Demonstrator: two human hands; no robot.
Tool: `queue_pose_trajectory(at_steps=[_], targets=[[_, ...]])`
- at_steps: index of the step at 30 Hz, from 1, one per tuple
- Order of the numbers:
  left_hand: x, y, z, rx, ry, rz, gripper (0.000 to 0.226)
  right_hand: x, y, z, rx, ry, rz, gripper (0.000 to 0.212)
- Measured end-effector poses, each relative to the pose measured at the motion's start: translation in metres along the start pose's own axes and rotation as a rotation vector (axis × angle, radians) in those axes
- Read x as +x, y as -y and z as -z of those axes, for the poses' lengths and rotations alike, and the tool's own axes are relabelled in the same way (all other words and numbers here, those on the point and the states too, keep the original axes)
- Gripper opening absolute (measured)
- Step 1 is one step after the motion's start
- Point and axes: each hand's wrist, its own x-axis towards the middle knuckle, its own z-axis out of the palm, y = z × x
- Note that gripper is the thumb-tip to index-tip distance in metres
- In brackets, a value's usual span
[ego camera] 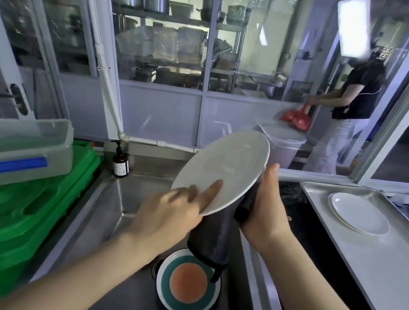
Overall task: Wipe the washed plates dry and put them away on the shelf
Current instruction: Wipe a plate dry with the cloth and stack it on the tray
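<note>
Currently a round white ceramic plate (pixel 222 172) is held tilted above the stainless steel sink basin (pixel 121 206). Its lower edge is gripped by the left hand (pixel 168 217), thumb laid on the upper face, other fingers hidden beneath. A dark grey cloth (pixel 217 235) is pressed to the plate's underside and right rim by the right hand (pixel 265 212), fingers wrapped round cloth and rim; the loose end of the cloth hangs down toward the basin. The drying step is judged to be in hand, with the back of the plate being wiped. A round plate with teal ring and orange centre (pixel 187 284) is seen lying in the basin bottom, not yet dried. Two plain white plates (pixel 359 216) are stacked on the steel tray (pixel 321 193) to the right, probably already dried. No shelf for storage can be identified with certainty. Next, the upper face is likely to need wiping, so the plate must be turned or the cloth brought round; a firm left-hand grip is called for, since a wet rim could slip over the basin.
</note>
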Motion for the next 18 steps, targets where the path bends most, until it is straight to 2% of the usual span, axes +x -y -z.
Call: queue_pose_trajectory(at_steps=[2, 4, 7, 8, 10, 12, 13, 14, 16, 17, 18], targets=[[0.000, 0.002, -0.003, 0.076, -0.047, -0.051, 0.061, -0.001, 0.003, 0.004, -0.003, 0.038, 0.040, 0.077], [0.000, 0.004, -0.007, 0.118, -0.067, -0.111, 0.048, -0.002, 0.002, 0.009, 0.013, 0.068, 0.037, 0.059], [0.000, 0.003, -0.013, 0.049, 0.011, -0.115, 0.050, 0.001, -0.009, 0.019, 0.116, 0.023, 0.009, 0.040], [-0.002, 0.002, -0.016, 0.006, 0.027, -0.086, 0.052, 0.002, -0.012, 0.021, 0.147, 0.007, 0.019, 0.040], [-0.006, 0.003, -0.026, -0.168, 0.096, 0.094, 0.082, 0.004, -0.019, 0.027, 0.193, -0.039, 0.030, 0.040], [-0.012, 0.010, -0.034, -0.482, 0.149, 0.410, 0.109, 0.004, -0.025, 0.035, 0.214, -0.081, 0.025, 0.039], [-0.015, 0.012, -0.036, -0.680, 0.134, 0.591, 0.111, 0.003, -0.027, 0.039, 0.216, -0.097, 0.017, 0.038], [-0.017, 0.013, -0.038, -0.923, 0.103, 0.782, 0.101, 0.003, -0.029, 0.044, 0.214, -0.107, 0.006, 0.037], [-0.017, 0.014, -0.043, -1.602, 0.036, 1.177, 0.048, 0.003, -0.032, 0.050, 0.197, -0.118, -0.011, 0.036], [-0.017, 0.013, -0.047, -1.930, 0.069, 1.316, 0.028, 0.002, -0.034, 0.053, 0.185, -0.132, -0.016, 0.037], [-0.018, 0.012, -0.049, -2.170, 0.107, 1.370, 0.026, 0.003, -0.035, 0.056, 0.174, -0.156, -0.020, 0.039]])
